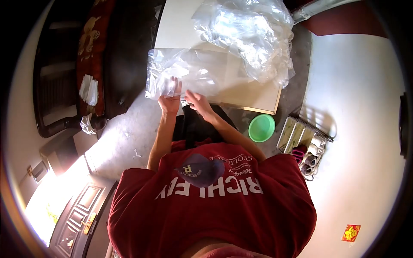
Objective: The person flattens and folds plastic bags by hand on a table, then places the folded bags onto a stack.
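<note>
Head view: a clear plastic bag (pixel 195 71) lies on the near left part of the pale worktop (pixel 177 26), directly ahead of my body. My left hand (pixel 171 101) is at the near side of the bag toward its left end, wrist nearest me, fingers extended away from me and overlapping the plastic in view; whether they are over, under or inside the film I cannot tell. My right hand (pixel 199 104) is just to the right of the left one, at the bag's near edge, its fingers bent and directed leftward and away from me. I cannot tell whether either hand is pinching the film. Both hands are close together, with a small gap visible between them. Most of the bag lies beyond the hands, and a good part extends to the right of them. Its long axis runs from side to side across my front, roughly along the worktop's near edge. One short end faces left, at the worktop's left edge; the other points right, toward a crumpled heap of clear plastic (pixel 254 41), where its limit is difficult to make out. Which end is the mouth cannot be determined. The film is wrinkled and glossy on the left, flatter on the right. A green basin (pixel 261 128) is below the worktop's near right corner, with a shoe rack (pixel 289 132) just to its right.
</note>
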